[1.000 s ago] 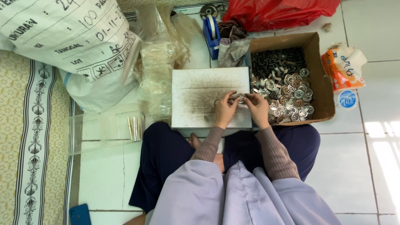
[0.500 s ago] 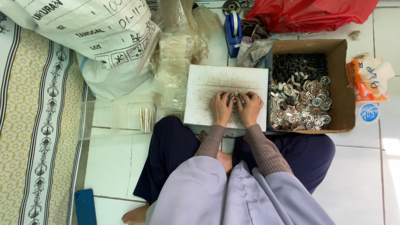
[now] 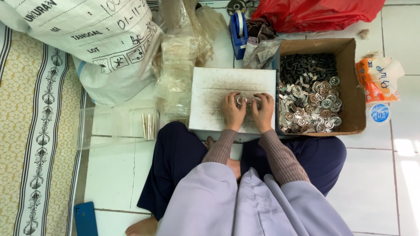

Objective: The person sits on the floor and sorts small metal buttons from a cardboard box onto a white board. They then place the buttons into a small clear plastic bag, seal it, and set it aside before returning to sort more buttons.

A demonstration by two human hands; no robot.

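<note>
Hands [image 3: 248, 111] pinching small round silvery metal part [image 3: 243, 101], over scuffed white board [image 3: 210, 94].

Big white printed sack [image 3: 78, 39] slumps top left, red plastic bag [image 3: 315, 13] top right, blue tape dispenser [image 3: 238, 32] between them; a blue phone [image 3: 85, 218] lies by the patterned mat [image 3: 30, 144].

Two hands, the left hand [image 3: 233, 110] and the right hand [image 3: 263, 111], are seen on one white board [image 3: 218, 87]. One cardboard box [image 3: 352, 83] of metal parts too many to be counted is seen at the right. One white sack [image 3: 87, 39], one red bag [image 3: 315, 13], one blue tape dispenser [image 3: 237, 30], one clear tray [image 3: 118, 126] and one blue phone [image 3: 85, 218] are counted.
</note>
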